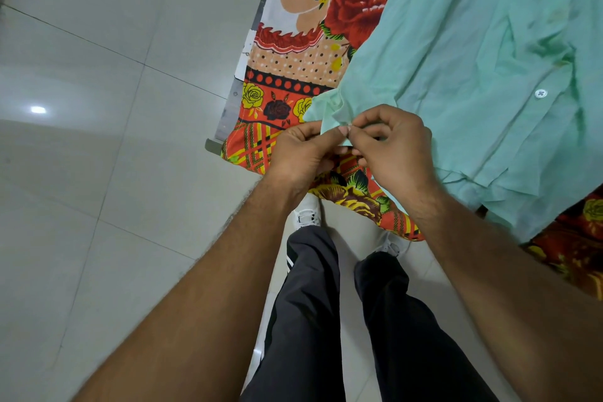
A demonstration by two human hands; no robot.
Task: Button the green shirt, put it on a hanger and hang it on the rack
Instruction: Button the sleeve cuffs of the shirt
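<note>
A pale green shirt lies spread flat on a surface covered with a bright floral cloth in red, orange and yellow; whether that surface is a bed or a counter is unclear. The shirt fills the upper right of the view. Its long axis seems to run from the near right edge, where layered edges overlap, toward the far upper right, though collar and hem are hard to tell apart. One white button shows on the front placket.

A sleeve end or corner of the shirt reaches toward the cloth's near edge. There the left hand and the right hand meet, fingertips pinched narrowly on the fabric, apparently working a small button; the button itself is hidden.

The fabric looks thin, soft and light, creasing easily, so it probably slips and folds unless held close beside each buttonhole.

Below, dark trousers and white shoes stand on pale floor tiles. No hanger or rack is visible.
</note>
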